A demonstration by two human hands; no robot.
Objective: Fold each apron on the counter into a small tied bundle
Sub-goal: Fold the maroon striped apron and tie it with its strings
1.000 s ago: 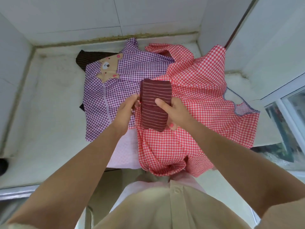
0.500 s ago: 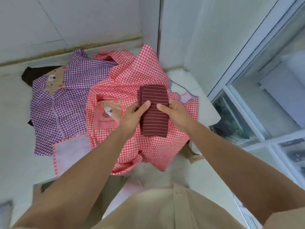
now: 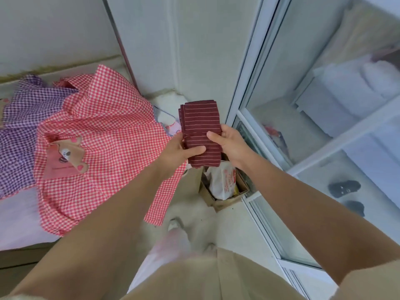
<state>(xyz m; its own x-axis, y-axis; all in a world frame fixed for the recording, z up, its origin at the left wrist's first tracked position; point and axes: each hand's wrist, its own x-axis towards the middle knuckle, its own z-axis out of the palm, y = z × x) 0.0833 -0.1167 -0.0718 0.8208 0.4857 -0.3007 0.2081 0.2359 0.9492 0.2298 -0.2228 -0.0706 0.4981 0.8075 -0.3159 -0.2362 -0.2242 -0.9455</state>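
Since the earlier frame, the striped bundle (image 3: 200,120) has shifted right, off the red apron (image 3: 104,131). On the counter (image 3: 166,102), the purple apron (image 3: 26,118) lies left of the red one. My left hand (image 3: 179,152) pinches the bundle's left edge and my right hand (image 3: 229,144) grips its right edge, holding it in the air.

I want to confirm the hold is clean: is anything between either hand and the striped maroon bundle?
Nothing visible does. The left hand and the right hand both hold the striped bundle directly, bare fingers on the cloth.

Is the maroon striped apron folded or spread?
Folded: the maroon striped apron is a compact layered rectangle gripped by left hand and right hand. Tied: cannot tell.
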